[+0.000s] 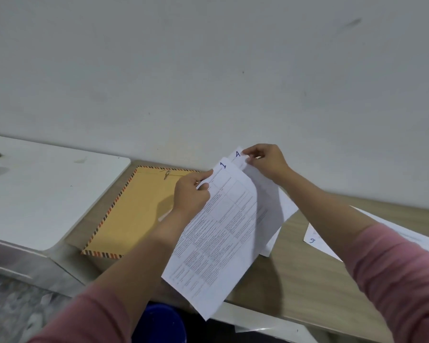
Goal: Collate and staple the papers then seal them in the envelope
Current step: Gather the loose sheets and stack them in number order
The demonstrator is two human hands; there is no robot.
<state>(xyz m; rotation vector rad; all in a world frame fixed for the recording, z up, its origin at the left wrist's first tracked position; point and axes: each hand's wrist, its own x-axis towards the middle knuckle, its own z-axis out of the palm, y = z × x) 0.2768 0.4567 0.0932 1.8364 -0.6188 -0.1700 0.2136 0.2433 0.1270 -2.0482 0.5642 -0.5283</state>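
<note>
Head view: the papers [218,233] hang fanned in the air above the wooden desk [305,263], the front sheet marked 1, one behind it marked 4. My left hand [191,194] pinches the front sheet's top corner; my right hand [265,160] pinches the corner of sheet 4. Held only by their top edges, the sheets could slip or get collated out of order, I think. Another sheet [332,240], marked 9, lies on the desk under my right forearm, and the envelope [136,214] lies flat beneath my left hand.
</note>
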